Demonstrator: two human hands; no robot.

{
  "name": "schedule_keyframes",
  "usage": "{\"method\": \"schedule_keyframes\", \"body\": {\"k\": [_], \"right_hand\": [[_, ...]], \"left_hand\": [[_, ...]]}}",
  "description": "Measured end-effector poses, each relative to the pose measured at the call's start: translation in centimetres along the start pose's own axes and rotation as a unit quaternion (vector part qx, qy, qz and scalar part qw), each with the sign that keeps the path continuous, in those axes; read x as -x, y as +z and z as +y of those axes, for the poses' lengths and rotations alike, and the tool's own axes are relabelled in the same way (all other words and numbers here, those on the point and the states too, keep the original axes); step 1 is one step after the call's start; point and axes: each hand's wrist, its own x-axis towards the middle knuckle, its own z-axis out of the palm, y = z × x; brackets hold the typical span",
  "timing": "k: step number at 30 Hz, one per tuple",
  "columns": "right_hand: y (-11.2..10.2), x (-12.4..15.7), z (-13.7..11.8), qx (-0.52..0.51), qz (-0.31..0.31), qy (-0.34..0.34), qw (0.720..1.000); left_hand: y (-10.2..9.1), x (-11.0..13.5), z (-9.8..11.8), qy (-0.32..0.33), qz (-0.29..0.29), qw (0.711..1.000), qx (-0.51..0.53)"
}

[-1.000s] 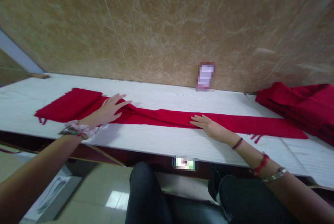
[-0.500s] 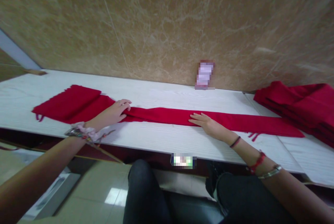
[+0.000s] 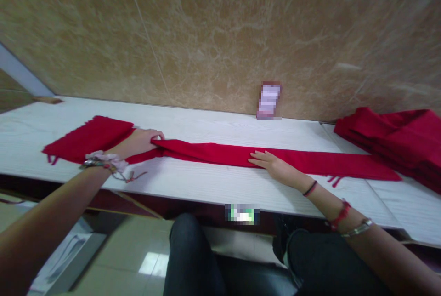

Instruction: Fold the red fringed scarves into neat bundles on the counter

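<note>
Seemingly left hand (image 3: 142,140) grips the red scarf (image 3: 220,153); right hand (image 3: 273,166) rests flat by the table edge (image 3: 206,194).

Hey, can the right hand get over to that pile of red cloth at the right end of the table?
Probably yes. The right hand lies flat on the long scarf, and only scarf and bare table lie between it and the pile.

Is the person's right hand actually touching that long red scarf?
Touching. The head view shows the right hand lying flat, palm down, on the red scarf, fingers spread over the cloth with no gap.
</note>
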Motion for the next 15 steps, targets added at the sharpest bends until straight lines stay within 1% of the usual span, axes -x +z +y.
{"method": "schedule_keyframes", "body": {"k": [2,5,7,11,13,14,15], "right_hand": [[0.0,0.1,0.0,-0.003,0.001,-0.003,1.000],[0.0,0.2,0.2,-0.003,0.001,-0.010,1.000],[-0.1,0.4,0.2,-0.001,-0.001,-0.015,1.000],[-0.4,0.7,0.0,-0.002,0.002,-0.015,1.000],[-0.4,0.8,-0.2,-0.002,0.003,-0.011,1.000],[-0.4,0.8,-0.2,-0.001,0.004,-0.008,1.000],[-0.4,0.8,-0.2,0.001,0.004,-0.006,1.000]], "left_hand": [[-0.9,0.1,-0.8,-0.017,-0.001,1.000,-0.003],[-2.0,0.2,-1.8,0.005,-0.041,0.997,0.065],[-2.2,0.3,-1.8,0.023,-0.066,0.993,0.098],[-2.0,0.5,-1.0,0.028,-0.123,0.990,0.059],[-2.2,0.4,-0.9,0.038,-0.116,0.991,0.048],[-2.3,0.4,-1.1,0.032,-0.094,0.994,0.039],[-2.5,0.5,-1.2,0.018,-0.059,0.998,0.020]]}}
